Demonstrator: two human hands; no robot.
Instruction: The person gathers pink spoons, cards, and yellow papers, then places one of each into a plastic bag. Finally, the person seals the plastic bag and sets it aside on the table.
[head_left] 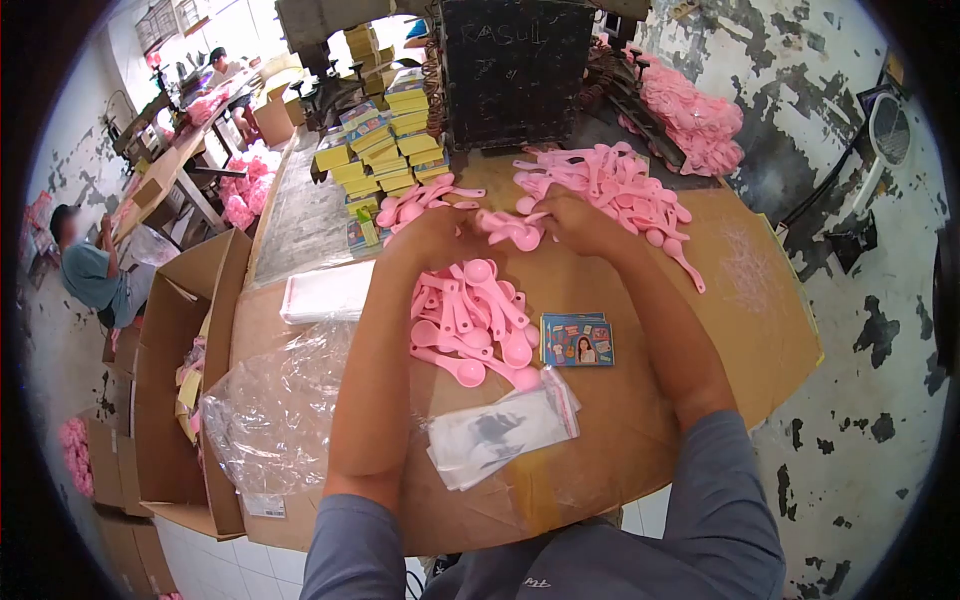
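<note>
Both my hands meet at the far middle of the table over pink spoons. My left hand (440, 232) is closed at the left end of a small bunch of pink spoons (515, 232). On the right of that bunch my right hand (572, 222) has its fingers closed on it. Beyond my right hand lies a large heap of pink spoons (620, 185); a smaller heap (408, 205) sits behind my left hand. Nearer to me, between my forearms, is another pile of pink scoops (470, 310), with a stack of printed cards (578, 342) to its right and clear plastic sleeves (500, 432) in front.
Stacked yellow-edged card packs (385, 145) stand at the back left, beside a black panel (512, 75). Crumpled clear plastic (275, 410) and an open cardboard box (180, 400) are at the left. Pink bundles (690, 115) lie back right. A seated person (90, 270) is far left; another sits farther back.
</note>
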